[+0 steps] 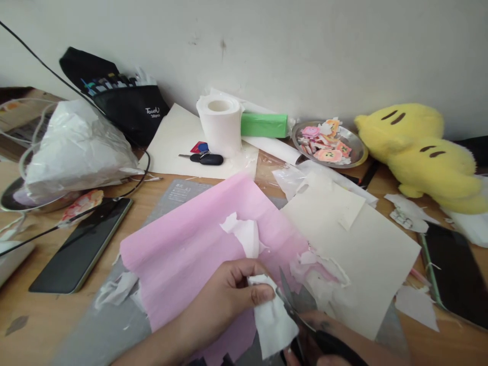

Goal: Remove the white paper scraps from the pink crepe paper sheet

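My left hand (244, 290) is closed, pinching a small piece of white paper (276, 328) between thumb and fingers. My right hand (320, 330), partly cut off at the bottom edge, grips black-handled scissors (292, 302). The scissor blades lie at the right edge of the white paper. Below both hands is a sheet of pink paper (190, 249), with a torn white scrap (244, 234) lying on it. A cream sheet (366, 254) with torn scraps around its left edge is right of the pink one.
Dark phones lie at left (82, 244) and right (457, 274). Toward the wall are a paper roll (221, 124), keys (208, 158), a metal plate (360, 147) of paper cutouts, yellow plush toys (430, 162), a black marker case (129, 109) and a white plastic bag (76, 147).
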`<state>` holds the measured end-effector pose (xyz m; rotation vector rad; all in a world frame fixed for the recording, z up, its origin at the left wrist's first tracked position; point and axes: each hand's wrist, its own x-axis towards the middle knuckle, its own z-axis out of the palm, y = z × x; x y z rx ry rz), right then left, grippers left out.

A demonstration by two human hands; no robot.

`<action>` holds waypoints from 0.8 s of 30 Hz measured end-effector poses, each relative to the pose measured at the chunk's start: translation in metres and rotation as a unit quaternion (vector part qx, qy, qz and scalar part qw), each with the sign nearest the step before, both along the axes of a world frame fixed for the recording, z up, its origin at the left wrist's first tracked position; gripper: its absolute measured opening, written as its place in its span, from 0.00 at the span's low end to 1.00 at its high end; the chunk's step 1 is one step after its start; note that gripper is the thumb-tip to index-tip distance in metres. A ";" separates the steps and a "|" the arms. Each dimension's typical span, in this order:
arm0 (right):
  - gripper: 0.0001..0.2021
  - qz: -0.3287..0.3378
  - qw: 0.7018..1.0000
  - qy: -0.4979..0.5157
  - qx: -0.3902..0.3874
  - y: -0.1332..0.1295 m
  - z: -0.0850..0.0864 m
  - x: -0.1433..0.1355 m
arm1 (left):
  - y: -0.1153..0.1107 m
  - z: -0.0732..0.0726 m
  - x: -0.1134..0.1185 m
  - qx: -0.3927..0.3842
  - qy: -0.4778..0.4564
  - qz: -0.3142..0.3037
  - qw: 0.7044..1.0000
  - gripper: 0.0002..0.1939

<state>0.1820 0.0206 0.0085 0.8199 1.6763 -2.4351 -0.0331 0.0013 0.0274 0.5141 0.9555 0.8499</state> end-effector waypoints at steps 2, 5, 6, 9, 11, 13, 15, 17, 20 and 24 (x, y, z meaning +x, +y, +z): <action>0.14 -0.016 1.000 -0.011 0.006 -0.003 -0.007 -0.002 | 0.000 0.001 0.001 0.013 0.015 -0.009 1.000 0.12; 0.12 -0.030 0.998 -0.053 0.024 -0.006 -0.013 -0.001 | 0.001 0.003 0.001 0.033 0.030 -0.010 0.999 0.11; 0.12 -0.031 0.997 -0.064 0.028 -0.006 -0.012 -0.001 | 0.001 0.004 0.001 0.038 0.036 -0.009 0.999 0.10; 0.13 -0.025 0.996 -0.070 0.046 -0.003 0.003 -0.005 | 0.002 0.007 -0.001 0.042 0.049 -0.015 0.998 0.08; 0.13 -0.027 0.995 -0.075 0.060 0.000 0.015 -0.010 | 0.002 0.008 -0.004 0.042 0.053 -0.026 0.997 0.08; 0.13 -0.031 0.994 -0.080 0.064 0.001 0.022 -0.015 | 0.002 0.009 -0.006 0.043 0.056 -0.032 0.997 0.07; 0.13 -0.031 0.995 -0.077 0.059 0.001 0.022 -0.017 | 0.002 0.008 -0.006 0.043 0.051 -0.032 0.997 0.07; 0.12 -0.028 0.996 -0.072 0.043 0.000 0.020 -0.015 | 0.002 0.008 -0.004 0.045 0.037 -0.029 0.998 0.08; 0.12 -0.017 0.995 -0.097 0.016 0.002 0.018 -0.010 | 0.000 0.008 0.002 0.048 0.026 -0.033 0.998 0.09; 0.17 -0.024 0.990 -0.140 0.007 0.003 0.023 -0.009 | -0.005 0.011 0.009 0.053 0.046 -0.045 0.997 0.08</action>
